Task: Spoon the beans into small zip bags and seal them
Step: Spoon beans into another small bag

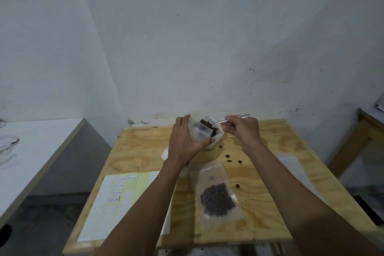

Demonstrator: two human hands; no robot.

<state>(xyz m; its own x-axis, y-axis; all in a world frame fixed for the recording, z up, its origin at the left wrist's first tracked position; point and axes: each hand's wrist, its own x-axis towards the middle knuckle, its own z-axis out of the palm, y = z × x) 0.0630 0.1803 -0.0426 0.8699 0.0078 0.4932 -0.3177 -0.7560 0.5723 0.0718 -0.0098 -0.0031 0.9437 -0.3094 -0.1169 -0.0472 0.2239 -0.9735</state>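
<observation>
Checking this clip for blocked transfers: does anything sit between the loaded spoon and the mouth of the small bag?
Nothing visible does. The right hand holds the spoon, its beans right at the open mouth of the small bag, which the left hand holds open.

place: you're in a bare, makeshift packing or sample-prep room, not a home kitchen.
walls: plain white painted wall point(207, 37), scuffed and stained low down.
bench: raw plywood table point(145, 151), unfinished.
paperwork: yellow sheet point(133, 197) with handwritten white labels point(126, 178).
goods: a clear zip bag of coffee beans point(217, 197) lying flat.
surroundings: a white-topped counter point(37, 147) to your left.
</observation>
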